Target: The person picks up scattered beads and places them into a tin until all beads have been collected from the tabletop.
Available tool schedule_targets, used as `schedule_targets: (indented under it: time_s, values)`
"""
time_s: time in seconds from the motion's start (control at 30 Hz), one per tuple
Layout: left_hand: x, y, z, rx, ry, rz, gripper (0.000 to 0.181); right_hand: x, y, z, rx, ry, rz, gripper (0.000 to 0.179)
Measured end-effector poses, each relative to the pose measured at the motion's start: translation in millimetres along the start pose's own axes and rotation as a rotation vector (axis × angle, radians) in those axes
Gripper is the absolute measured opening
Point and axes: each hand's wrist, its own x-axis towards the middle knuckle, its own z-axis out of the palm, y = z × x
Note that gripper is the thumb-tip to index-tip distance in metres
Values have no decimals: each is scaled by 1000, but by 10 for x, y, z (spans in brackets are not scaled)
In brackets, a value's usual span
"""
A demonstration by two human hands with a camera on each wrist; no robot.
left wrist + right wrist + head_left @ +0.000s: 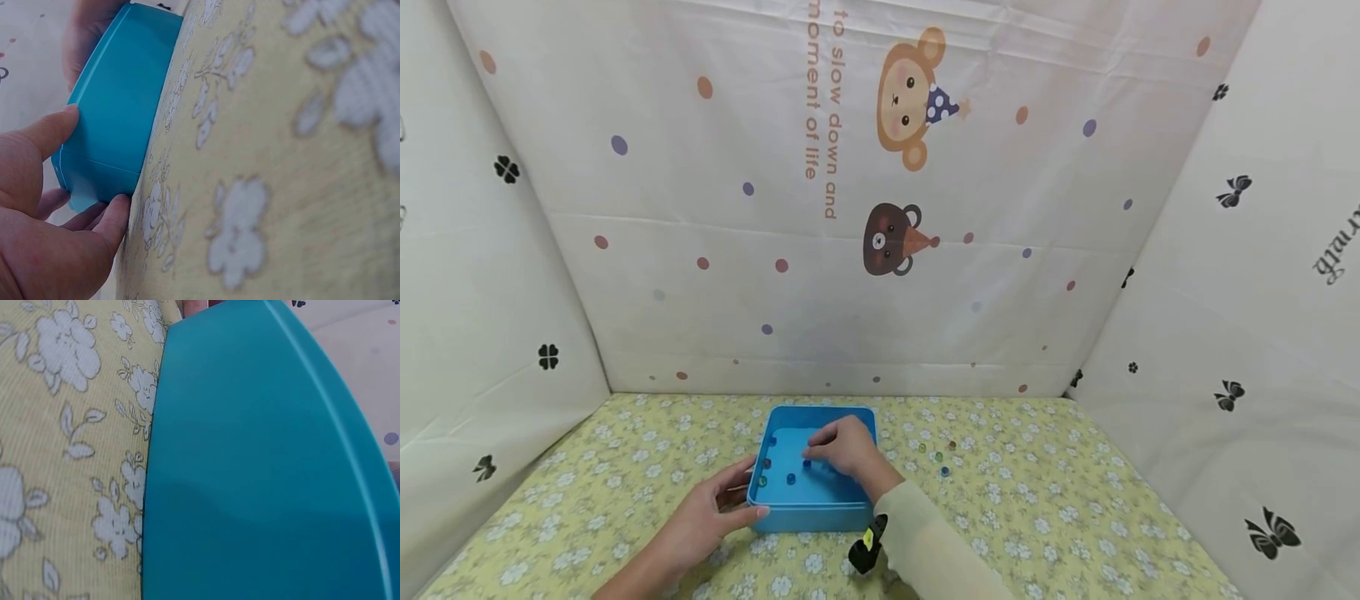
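Note:
A light blue rectangular box [812, 518] stands on the flowered cloth, open at the top. My left hand [711, 508] holds its near left corner, thumb on the front wall and fingers around the left side; the left wrist view shows this hand [56, 206] against the box wall [115, 106]. Inside the box, my right hand [847, 447] reaches down over the far right part, finger and thumb pinching at a small dark blue bead [807, 464]. Another blue bead [791, 478] lies close by. Along the left wall sit a blue bead [772, 441], a reddish bead [767, 463] and a greenish bead [762, 482].
Right of the box, several small beads lie on the cloth [1037, 500], among them a blue bead [945, 472], a green bead [938, 457] and a brown bead [952, 446]. A printed white curtain [820, 333] hangs behind, with further white sheets at both sides.

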Motion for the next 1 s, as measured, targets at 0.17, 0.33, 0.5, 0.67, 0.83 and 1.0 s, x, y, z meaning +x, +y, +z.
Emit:
schedule_targets:
  time_s: [0.17,0.33,0.5,0.67,0.83,1.0]
  values:
    - [20,-3,-5,7,17,-1,85,-22,1,-59,18,-8,-41,19]
    - [24,-5,-10,-2,24,-13,85,-51,-8,-124,41,-10,-74,21]
    - [32,-11,-14,13,47,-14,85,-98,-46,-180,66,-20,-111,25]
    - [28,-19,-5,15,53,-15,84,-155,-58,-240,92,-21,-124,23]
    - [18,9,11,13,56,-20,85,-217,-45,-326,103,-19,-119,20]
    - [11,26,17,11,60,-28,85,-257,13,-409,103,-11,-130,23]
